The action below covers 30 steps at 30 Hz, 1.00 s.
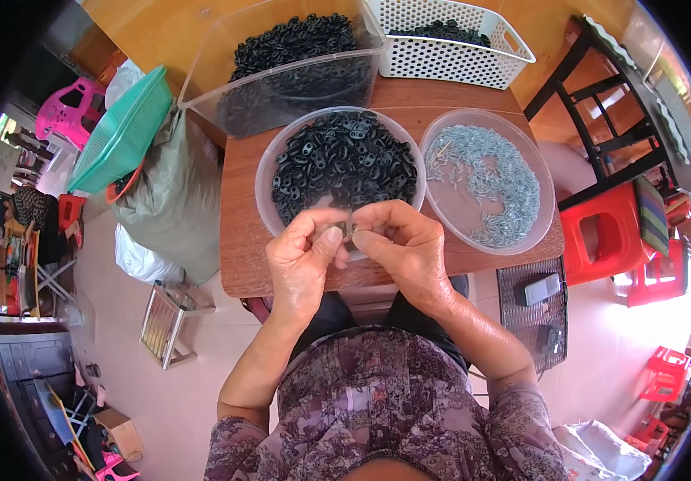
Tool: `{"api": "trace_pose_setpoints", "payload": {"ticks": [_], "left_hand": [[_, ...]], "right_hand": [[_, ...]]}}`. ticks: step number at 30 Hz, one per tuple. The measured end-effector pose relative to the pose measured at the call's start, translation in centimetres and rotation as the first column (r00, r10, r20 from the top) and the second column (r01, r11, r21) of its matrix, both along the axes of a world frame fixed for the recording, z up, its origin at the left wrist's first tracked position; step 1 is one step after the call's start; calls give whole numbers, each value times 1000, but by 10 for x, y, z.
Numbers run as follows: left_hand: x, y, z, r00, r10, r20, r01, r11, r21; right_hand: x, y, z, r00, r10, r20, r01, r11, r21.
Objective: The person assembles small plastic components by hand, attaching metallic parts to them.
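My left hand and my right hand meet above the near rim of a round clear tub. Thumbs and fingertips are pinched together on both sides, around something small and dark that I cannot make out. Inside the tub lies a heap of small black oval pieces with holes in them. Just right of it, a shallow round clear dish holds many thin silvery metal pieces, which look like small screws or pins. Neither hand touches the dish.
Behind the tub stand a large clear bin and a white perforated basket, both with black pieces, on the wooden table. A stuffed sack and green basket are left. Red stools stand right.
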State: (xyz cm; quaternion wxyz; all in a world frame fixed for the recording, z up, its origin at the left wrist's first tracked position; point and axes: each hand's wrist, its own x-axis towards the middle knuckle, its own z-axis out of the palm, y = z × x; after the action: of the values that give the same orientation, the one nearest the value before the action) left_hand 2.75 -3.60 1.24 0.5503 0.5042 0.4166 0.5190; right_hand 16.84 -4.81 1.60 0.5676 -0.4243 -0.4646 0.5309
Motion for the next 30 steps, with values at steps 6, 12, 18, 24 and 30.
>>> {"api": "trace_pose_setpoints", "payload": {"ticks": [6,12,18,24,30], "left_hand": [[0,-3,-1,1000,4,-10,-4,1000,-24],[-1,-5,-1,996,13,-86,-14,1000,-18],[-1,-6,0,986,25,-165,-18,999,46],[1,-7,1,973,69,-222,-39,990,138],[5,-9,-2,946,117,-302,-41,968,249]], "right_hand": [[-3,0,-5,1000,2,23,-2,1000,-20],[-2,1,-8,998,-9,66,11,1000,-22],[-2,2,-11,996,-7,91,7,1000,3],[-1,2,-10,992,-1,129,0,1000,6],[-2,1,-12,994,6,113,-9,1000,23]]}}
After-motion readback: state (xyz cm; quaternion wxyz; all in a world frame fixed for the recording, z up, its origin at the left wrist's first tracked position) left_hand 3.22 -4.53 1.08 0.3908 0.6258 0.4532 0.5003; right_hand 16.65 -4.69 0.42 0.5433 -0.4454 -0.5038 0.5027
